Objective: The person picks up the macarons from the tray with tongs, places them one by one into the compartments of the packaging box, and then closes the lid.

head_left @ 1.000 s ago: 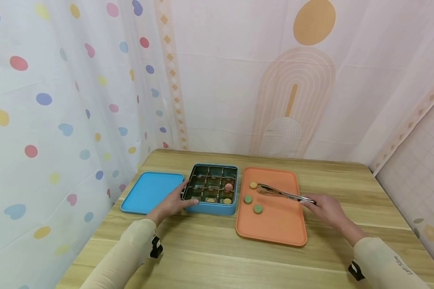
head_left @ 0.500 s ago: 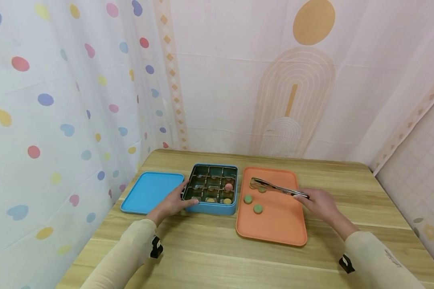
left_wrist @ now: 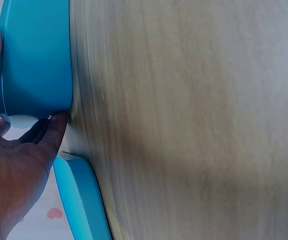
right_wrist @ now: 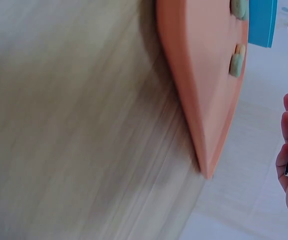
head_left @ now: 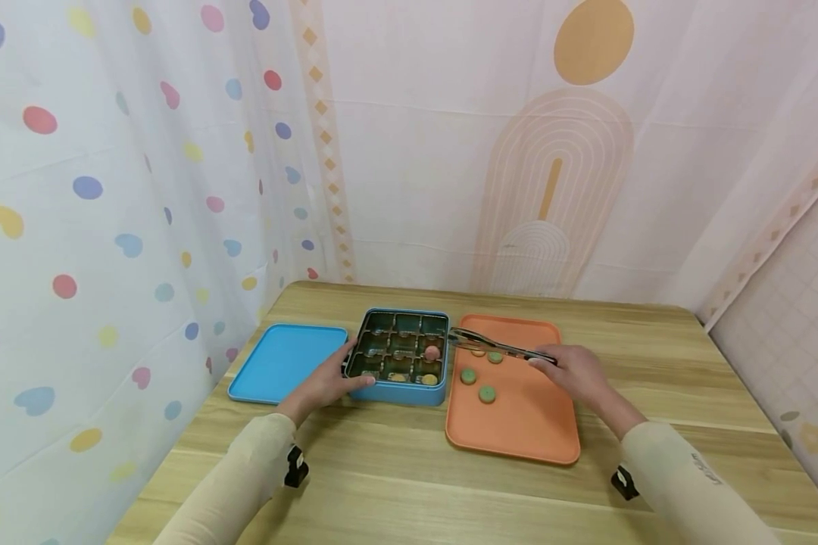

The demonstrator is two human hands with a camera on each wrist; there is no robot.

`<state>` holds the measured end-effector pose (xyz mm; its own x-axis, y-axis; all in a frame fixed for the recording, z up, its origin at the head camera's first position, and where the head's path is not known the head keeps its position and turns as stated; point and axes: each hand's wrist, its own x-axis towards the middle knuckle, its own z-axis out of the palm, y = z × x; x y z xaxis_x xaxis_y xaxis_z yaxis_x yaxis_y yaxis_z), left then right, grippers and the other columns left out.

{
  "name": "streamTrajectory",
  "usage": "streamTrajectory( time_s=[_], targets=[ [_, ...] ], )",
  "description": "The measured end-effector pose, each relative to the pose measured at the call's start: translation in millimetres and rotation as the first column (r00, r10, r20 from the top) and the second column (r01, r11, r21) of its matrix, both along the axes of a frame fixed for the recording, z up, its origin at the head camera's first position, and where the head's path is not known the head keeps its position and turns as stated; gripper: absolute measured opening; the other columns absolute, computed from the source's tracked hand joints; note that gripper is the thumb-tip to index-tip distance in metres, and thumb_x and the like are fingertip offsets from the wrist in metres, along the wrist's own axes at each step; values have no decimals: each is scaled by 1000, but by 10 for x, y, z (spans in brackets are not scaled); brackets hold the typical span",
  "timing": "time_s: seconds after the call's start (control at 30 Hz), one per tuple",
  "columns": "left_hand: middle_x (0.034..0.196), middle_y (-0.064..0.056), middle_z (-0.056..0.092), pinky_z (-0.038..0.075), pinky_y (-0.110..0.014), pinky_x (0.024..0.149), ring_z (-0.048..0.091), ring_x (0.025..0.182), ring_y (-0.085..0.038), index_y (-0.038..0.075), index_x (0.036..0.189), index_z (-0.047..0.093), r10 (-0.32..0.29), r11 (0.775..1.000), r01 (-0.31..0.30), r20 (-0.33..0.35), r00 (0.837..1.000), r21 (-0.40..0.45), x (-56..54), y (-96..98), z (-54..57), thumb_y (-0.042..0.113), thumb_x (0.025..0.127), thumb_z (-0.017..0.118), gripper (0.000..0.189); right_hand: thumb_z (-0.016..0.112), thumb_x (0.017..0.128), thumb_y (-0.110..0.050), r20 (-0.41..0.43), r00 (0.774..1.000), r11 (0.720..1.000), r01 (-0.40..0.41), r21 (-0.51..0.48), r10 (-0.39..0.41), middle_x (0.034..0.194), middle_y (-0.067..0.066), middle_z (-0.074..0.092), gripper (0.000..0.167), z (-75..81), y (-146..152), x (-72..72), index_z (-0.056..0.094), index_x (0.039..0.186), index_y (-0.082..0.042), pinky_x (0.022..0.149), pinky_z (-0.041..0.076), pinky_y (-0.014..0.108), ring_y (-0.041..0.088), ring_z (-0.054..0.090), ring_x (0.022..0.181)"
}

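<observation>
My left hand (head_left: pixel 325 381) grips the near left corner of a blue box (head_left: pixel 398 393), thumb at its front rim and fingers along its left side. Inside, a dark divider tray has small compartments; a pink macaron (head_left: pixel 432 353) sits in the middle right one. Yellow macarons (head_left: pixel 429 379) lie in the front right and front middle ones. My right hand (head_left: pixel 576 371) holds metal tongs (head_left: pixel 497 347), their tips beside the box's right rim; no macaron shows between them. Under the tongs, a yellow macaron (head_left: pixel 478 353) and a green macaron (head_left: pixel 494 357) lie on the orange tray (head_left: pixel 525 424).
Two more green macarons (head_left: pixel 487 393) rest on the tray's left part. Left of the box lies a flat blue lid (head_left: pixel 286 363). All of it stands on a wooden table (head_left: pixel 382 469), with patterned curtains (head_left: pixel 409 151) behind and at the left.
My right hand and the tongs have moved left, from over the tray to the box's right rim. The macarons on the tray lie where they were. My left hand has stayed on the box.
</observation>
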<state>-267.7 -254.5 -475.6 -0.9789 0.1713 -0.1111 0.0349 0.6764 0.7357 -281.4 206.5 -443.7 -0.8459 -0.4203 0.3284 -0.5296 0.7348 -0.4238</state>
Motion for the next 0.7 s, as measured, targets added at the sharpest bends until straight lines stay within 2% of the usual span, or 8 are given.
streamTrajectory(
  time_s=[0.1,0.27,0.4,0.57,0.7],
  targets=[
    [163,-21,12,26,-65,110,17,146,-46,12,161,11,6,1000,-6,1,1000,4,8,5,9,53,87,72,105,68,96,-28,-7,1000,1000,-10,4,10,76,-8,63,18,-2,-75,-22,76,101,-13,57,38,30,9,46,60],
    [163,-22,13,26,-65,110,18,146,-46,11,161,12,6,1000,-6,-4,1000,-2,7,6,8,53,87,72,104,66,97,-28,-6,999,999,-41,-10,41,62,-11,50,16,-19,-209,-58,72,91,-14,54,34,28,7,39,52],
    [163,-21,13,26,-65,110,17,146,-46,11,161,12,5,1000,-5,-5,1000,-6,1,3,7,54,87,72,105,67,97,-25,4,998,998,-58,-35,58,58,-11,43,15,-34,-330,-87,69,84,-17,52,32,26,7,36,50],
    [163,-21,13,26,-65,110,18,146,-46,12,161,11,6,1000,-6,1,1000,-6,-2,4,5,54,87,72,104,66,98,-28,44,997,997,-57,-42,59,61,-8,52,14,-34,-489,-112,74,93,-18,52,33,26,7,36,50],
    [163,-21,12,26,-65,110,17,146,-46,12,161,11,4,1000,-4,5,1000,-3,-1,6,9,53,87,72,104,65,98,-30,69,995,996,-70,-49,73,63,-8,55,19,-25,-614,-128,76,100,-14,52,33,27,8,37,50]
  ],
)
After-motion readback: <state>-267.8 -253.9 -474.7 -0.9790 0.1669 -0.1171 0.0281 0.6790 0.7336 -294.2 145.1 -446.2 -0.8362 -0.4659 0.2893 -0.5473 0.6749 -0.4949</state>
